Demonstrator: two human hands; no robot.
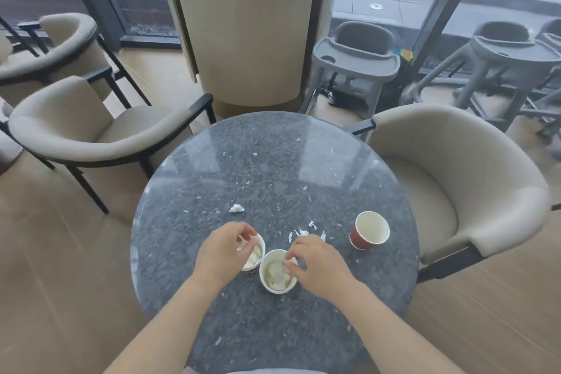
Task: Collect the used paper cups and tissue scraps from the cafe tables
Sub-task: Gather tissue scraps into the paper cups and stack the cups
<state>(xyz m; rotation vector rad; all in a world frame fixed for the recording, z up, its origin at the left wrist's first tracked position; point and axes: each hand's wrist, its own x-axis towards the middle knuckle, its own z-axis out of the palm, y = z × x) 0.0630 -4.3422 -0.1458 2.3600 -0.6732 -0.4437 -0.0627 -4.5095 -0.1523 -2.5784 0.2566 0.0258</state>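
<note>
Two paper cups stand side by side on the round dark stone table [273, 161], both holding crumpled tissue. My left hand [221, 252] hovers over the left cup [255, 255], fingers pinched at a tissue scrap above its rim. My right hand [315, 264] pinches a tissue scrap at the rim of the right cup [277, 275]. A third cup [369, 230], red-brown outside and white inside, stands empty to the right. A tissue ball [236, 208] lies behind the left cup, and several small scraps [303, 233] lie just beyond my right hand.
Beige armchairs flank the table: one at the left [91, 130], one at the right [455, 173]. A wide beige pillar [249, 39] stands behind the table. Grey high chairs [355, 64] line the windows at the back right. Tiny tissue flecks dot the tabletop.
</note>
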